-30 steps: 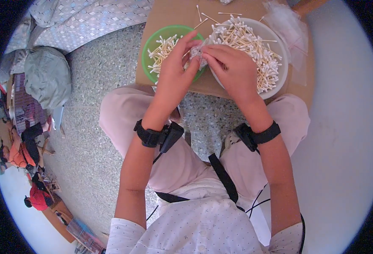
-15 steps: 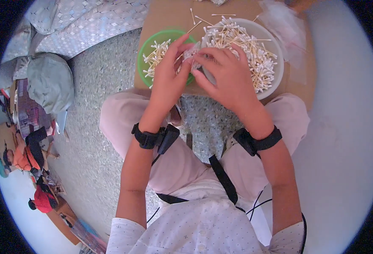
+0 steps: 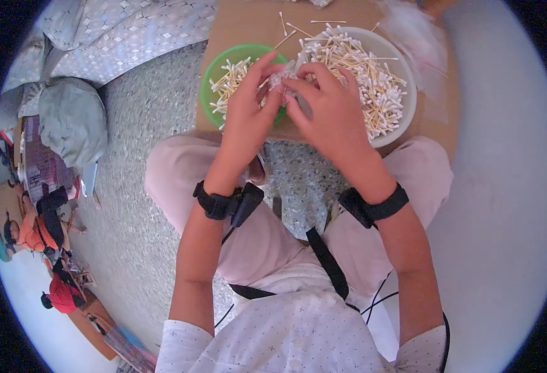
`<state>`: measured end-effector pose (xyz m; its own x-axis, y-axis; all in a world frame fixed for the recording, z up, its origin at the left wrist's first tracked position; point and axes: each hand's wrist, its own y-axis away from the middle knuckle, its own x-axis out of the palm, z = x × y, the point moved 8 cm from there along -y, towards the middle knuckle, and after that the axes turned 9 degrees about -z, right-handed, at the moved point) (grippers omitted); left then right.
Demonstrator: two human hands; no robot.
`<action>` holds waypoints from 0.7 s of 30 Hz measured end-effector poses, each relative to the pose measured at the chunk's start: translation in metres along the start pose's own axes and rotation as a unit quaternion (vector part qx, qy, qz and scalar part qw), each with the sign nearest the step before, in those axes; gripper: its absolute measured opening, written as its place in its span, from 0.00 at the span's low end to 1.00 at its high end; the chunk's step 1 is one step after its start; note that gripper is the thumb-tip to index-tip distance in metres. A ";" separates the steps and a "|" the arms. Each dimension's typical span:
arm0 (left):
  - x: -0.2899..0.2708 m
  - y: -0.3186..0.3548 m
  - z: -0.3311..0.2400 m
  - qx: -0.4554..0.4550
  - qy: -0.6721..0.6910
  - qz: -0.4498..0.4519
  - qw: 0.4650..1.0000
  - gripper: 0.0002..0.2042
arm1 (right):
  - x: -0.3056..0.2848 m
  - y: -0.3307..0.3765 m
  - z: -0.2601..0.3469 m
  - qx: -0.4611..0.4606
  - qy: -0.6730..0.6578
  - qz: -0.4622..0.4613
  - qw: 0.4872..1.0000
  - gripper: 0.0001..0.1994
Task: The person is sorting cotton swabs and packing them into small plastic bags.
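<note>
My left hand (image 3: pixel 248 109) and my right hand (image 3: pixel 329 109) meet over the near edge of a brown table (image 3: pixel 248 25). Together they pinch a small bunch of cotton swabs (image 3: pixel 284 73) between the fingertips. Under the left hand stands a green bowl (image 3: pixel 214 68) with a few swabs in it. Under the right hand stands a larger white bowl (image 3: pixel 404 99) heaped with several wooden-stemmed cotton swabs (image 3: pixel 373 74). Both wrists wear black straps.
A clear plastic bag (image 3: pixel 419 43) lies at the table's right side, and a few loose swabs (image 3: pixel 292 25) lie behind the bowls. A grey bundle (image 3: pixel 71 121) and patterned cloth (image 3: pixel 130 37) lie on the speckled floor to the left.
Both hands stayed together over the bowls' near rims; the fingers have shifted slightly on the bunch of swabs. The view has tilted a little.
</note>
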<state>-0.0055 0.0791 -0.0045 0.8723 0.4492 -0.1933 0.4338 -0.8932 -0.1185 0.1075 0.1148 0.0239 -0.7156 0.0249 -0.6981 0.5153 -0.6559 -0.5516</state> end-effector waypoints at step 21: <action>-0.015 -0.004 -0.003 0.005 0.005 -0.076 0.997 0.20 | 0.003 -0.003 -0.001 -0.016 -0.001 0.013 1.000 0.16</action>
<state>-0.0196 0.0763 0.0013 0.7987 0.5791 -0.1635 0.5590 -0.8146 -0.1550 0.1045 0.1177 0.0225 -0.7022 0.0064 -0.7119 0.5493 -0.6313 -0.5475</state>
